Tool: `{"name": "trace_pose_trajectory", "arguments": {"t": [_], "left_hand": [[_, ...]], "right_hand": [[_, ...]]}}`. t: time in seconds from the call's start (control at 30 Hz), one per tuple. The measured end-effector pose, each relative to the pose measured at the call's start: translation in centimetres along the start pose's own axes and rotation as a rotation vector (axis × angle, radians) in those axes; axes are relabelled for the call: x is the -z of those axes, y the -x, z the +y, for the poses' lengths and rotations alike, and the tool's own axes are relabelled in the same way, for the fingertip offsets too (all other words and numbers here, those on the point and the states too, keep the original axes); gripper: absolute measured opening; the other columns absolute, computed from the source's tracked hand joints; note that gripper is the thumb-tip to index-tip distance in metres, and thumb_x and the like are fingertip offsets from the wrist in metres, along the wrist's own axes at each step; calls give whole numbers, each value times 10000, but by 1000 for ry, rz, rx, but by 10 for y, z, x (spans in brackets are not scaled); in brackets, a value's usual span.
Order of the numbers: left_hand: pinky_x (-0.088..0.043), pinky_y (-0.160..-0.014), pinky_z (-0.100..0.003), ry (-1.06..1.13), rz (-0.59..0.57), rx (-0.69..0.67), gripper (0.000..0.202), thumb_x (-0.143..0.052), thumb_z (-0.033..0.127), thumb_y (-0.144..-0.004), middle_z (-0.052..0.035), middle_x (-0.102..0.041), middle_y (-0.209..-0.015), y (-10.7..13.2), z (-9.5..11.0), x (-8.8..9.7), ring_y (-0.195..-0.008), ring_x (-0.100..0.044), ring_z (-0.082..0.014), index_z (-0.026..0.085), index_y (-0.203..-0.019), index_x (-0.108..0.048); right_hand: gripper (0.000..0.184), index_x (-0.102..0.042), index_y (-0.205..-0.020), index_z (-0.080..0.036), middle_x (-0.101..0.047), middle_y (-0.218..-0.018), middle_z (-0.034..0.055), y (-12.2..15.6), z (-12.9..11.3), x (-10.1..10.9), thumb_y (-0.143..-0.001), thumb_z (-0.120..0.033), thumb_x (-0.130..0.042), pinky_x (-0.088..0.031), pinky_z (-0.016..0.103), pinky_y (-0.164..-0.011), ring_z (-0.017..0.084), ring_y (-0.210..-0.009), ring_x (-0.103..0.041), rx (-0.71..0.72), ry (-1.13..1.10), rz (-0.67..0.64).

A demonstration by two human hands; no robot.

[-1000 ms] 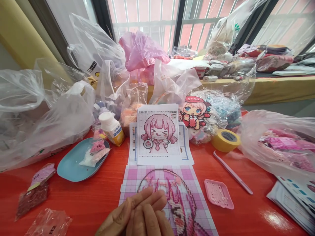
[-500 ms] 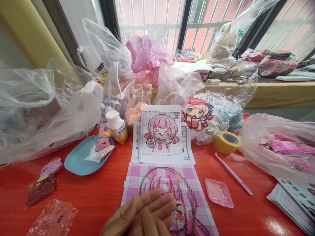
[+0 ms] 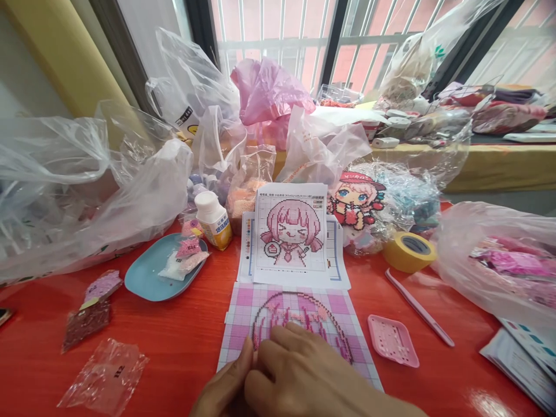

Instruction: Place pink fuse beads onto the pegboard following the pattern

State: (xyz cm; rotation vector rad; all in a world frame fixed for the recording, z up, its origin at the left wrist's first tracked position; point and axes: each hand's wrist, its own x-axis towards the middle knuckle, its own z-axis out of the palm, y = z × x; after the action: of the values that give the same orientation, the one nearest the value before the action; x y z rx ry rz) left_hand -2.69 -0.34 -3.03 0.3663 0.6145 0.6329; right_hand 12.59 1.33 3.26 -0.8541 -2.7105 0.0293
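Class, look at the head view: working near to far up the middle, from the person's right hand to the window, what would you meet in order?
Right hand → pink checked sheet → printed chart → pink plastic bag → barred window.

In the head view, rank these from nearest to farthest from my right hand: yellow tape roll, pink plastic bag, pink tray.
From your right hand:
1. Pink tray, just to its right.
2. Yellow tape roll, farther back, right.
3. Pink plastic bag, at the back, near the window.
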Motion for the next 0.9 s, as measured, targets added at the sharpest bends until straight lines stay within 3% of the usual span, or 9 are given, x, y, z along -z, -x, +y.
{"name": "trace_pose_trajectory", "arguments": {"t": [0.07,0.13,0.2,0.3,0.53,0.67,0.8,0.9], "left_hand": [[-455,-948,-369,72,-13,41,397,-487,470,-908,-80,-729,-880,7,8,-19,-1052,-636,-262,161,-1011,-712],[-439,-968,-377,140,-62,39,418,-470,474,-914,-93,-730,-924,13,13,-31,-1081,-626,-264,145,-1028,-702],[-439,-970,-348,170,-140,-34,363,-495,413,-916,-96,-734,-967,15,17,-39,-1085,-631,-249,138,-1038,-699],[-435,-987,-334,152,-158,-120,393,-435,376,-954,-127,-711,-1092,13,22,-47,-1123,-617,-237,111,-1105,-683],[-447,-960,-294,33,-152,-218,321,-472,62,-901,-112,-703,-1116,6,25,-47,-1083,-638,-203,143,-1124,-689],[-436,-944,-253,67,-146,-228,370,-508,-7,-819,-99,-695,-1085,5,27,-47,-1056,-625,-177,136,-1102,-700],[-443,-886,-240,124,-136,-225,401,-504,-51,-711,-67,-694,-922,8,29,-50,-911,-624,-143,120,-996,-729],[-453,-831,-238,167,-137,-235,281,-509,16,-755,-66,-675,-854,10,29,-52,-828,-610,-135,77,-916,-731]], "right_hand": [[127,-560,-698,-174,-584,-630,-33,0,5,15,-791,-137,-638,-330,256,-480,98,-533,-446,-34,-133,-94],[76,-578,-797,-182,-618,-759,-36,2,10,28,-817,-118,-615,-370,207,-530,77,-621,-503,-210,-352,-131],[66,-588,-823,-205,-619,-785,-42,6,15,35,-848,-145,-581,-399,189,-574,74,-666,-529,-377,-523,-79],[128,-607,-881,-259,-633,-820,-58,9,23,38,-833,-146,-571,-430,194,-659,85,-770,-557,-468,-632,-31],[126,-620,-866,-242,-630,-832,-39,9,20,30,-829,-133,-567,-443,222,-695,98,-783,-559,-450,-627,-100],[81,-616,-921,-242,-631,-916,-20,11,18,25,-886,-215,-549,-458,271,-776,123,-873,-570,-439,-612,-110],[100,-615,-922,-232,-627,-912,-9,11,15,27,-919,-257,-519,-477,272,-752,127,-861,-582,-442,-538,-142],[116,-604,-914,-225,-626,-898,-15,9,9,31,-929,-205,-490,-483,232,-695,107,-803,-589,-370,-371,-101]]}}
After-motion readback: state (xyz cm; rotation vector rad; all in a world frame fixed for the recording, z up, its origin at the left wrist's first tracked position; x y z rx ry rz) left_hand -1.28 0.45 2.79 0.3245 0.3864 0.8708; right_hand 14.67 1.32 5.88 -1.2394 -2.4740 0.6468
